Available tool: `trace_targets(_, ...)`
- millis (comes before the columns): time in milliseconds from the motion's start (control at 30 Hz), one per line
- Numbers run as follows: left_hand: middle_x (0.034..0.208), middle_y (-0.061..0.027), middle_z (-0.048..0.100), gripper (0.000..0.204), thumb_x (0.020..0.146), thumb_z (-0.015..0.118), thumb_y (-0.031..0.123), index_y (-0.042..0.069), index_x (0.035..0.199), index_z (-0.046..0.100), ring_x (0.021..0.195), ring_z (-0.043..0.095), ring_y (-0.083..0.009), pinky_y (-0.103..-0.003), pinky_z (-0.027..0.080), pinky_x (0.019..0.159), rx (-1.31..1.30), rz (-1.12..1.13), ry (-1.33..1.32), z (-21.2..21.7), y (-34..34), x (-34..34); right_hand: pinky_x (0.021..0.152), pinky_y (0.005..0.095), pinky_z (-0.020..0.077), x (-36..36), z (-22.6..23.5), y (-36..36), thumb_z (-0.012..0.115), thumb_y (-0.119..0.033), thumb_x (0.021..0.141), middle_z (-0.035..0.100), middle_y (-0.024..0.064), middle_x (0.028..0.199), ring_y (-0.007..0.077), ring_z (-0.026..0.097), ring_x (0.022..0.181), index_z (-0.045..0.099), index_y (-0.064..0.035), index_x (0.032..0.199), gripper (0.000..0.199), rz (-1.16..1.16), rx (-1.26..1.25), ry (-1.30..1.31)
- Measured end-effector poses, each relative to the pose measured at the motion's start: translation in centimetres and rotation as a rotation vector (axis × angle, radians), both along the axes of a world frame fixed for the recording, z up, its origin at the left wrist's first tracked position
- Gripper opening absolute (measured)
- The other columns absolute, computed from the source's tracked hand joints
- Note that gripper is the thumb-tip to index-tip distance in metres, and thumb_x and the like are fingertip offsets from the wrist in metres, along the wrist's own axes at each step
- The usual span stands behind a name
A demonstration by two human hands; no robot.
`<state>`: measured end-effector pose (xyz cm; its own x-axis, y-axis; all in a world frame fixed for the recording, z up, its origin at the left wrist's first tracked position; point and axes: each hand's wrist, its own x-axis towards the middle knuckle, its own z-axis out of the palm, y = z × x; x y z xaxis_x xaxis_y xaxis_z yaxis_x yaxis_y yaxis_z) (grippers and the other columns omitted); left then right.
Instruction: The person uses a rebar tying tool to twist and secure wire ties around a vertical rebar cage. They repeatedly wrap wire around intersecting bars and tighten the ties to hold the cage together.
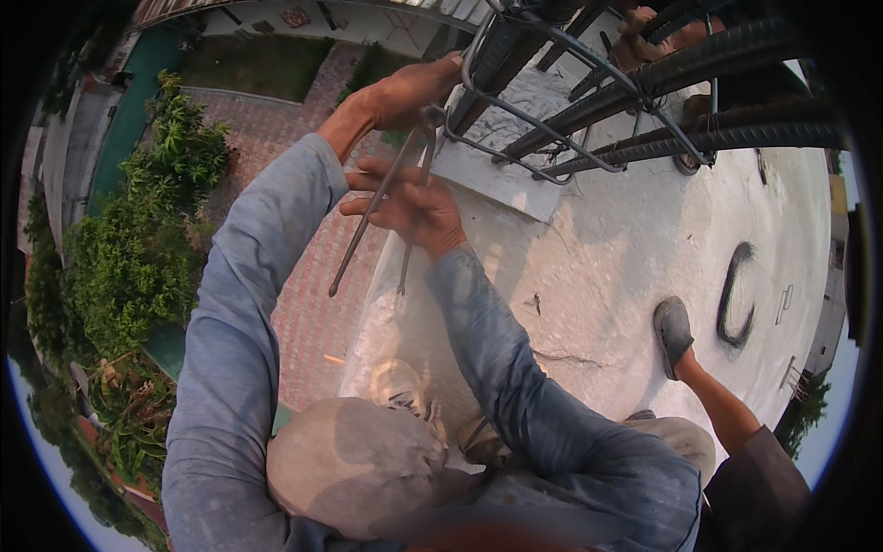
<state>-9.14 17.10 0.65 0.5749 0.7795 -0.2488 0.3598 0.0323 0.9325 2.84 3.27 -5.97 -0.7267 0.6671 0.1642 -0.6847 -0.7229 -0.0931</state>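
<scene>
My left hand (409, 95) is closed at the near-left corner of a steel rebar cage (589, 147), its fingertips partly hidden against the bars. Just below it, my right hand (418, 210) holds a pair of long-handled pincers (361, 235), the handles running between and across its fingers. The pincers' head points up to the cage's lower stirrup, and the handle ends hang down over the ledge. Ribbed bars and square stirrups make up the cage, which rises from a pale concrete block (501, 189).
Another person's hand (667, 41) is at the cage's far side. A person's dark shoe (674, 333) rests on the concrete slab (598, 267) at right, near a black wire coil (736, 294). Past the slab's left edge, brick paving (317, 340) and trees (129, 276) lie well below.
</scene>
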Motion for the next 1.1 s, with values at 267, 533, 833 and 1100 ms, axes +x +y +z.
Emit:
trace_targets(267, 0.157, -0.0096, 0.047, 0.058, 0.113, 0.029, 0.048, 0.007, 0.152, 0.043, 0.136, 0.050, -0.0251, -0.041, 0.039, 0.116, 0.097, -0.030, 0.041, 0.0, 0.2, -0.7, 0.092, 0.0462, 0.0655, 0.1, -0.5, 0.2, 0.066, -0.002, 0.094, 0.055, 0.0398, 0.134, 0.0537, 0.060, 0.123, 0.042, 0.0196, 0.142, 0.059, -0.028, 0.001, 0.001)
trace_targets(533, 0.131, -0.0044, 0.062, 0.046, 0.110, 0.046, 0.045, 0.012, 0.141, 0.058, 0.115, 0.055, -0.0186, -0.036, 0.046, 0.092, -0.034, 0.109, -0.223, -1.2, 0.1, -0.3, 0.090, 0.0621, 0.0614, -1.8, -2.6, 1.3, 0.064, -0.009, 0.098, 0.068, 0.0278, 0.114, 0.0476, 0.067, 0.113, 0.054, 0.0099, 0.137, 0.044, 0.028, -0.006, 0.137)
trace_targets(833, 0.125, -0.0005, 0.064, 0.052, 0.108, 0.049, 0.052, 0.011, 0.137, 0.063, 0.107, 0.054, -0.0140, -0.033, 0.045, 0.090, -0.227, 0.232, -0.359, -1.1, -0.5, 0.1, 0.080, 0.0515, 0.0596, -4.0, 1.2, -0.8, 0.065, -0.036, 0.102, 0.070, 0.0143, 0.094, 0.0347, 0.071, 0.093, 0.063, -0.0061, 0.129, 0.041, -0.112, -0.140, 0.277)
trace_targets(1100, 0.156, -0.0063, 0.049, 0.058, 0.114, 0.035, 0.045, 0.006, 0.156, 0.046, 0.141, 0.044, -0.0157, -0.029, 0.032, 0.119, -0.327, 0.243, -0.127, -0.1, -0.2, 0.4, 0.047, 0.0270, 0.0378, -8.0, 4.9, -0.4, 0.078, -0.032, 0.095, 0.047, -0.0080, 0.056, 0.0099, 0.048, 0.047, 0.062, -0.0173, 0.088, 0.023, -0.451, -0.334, -0.305)
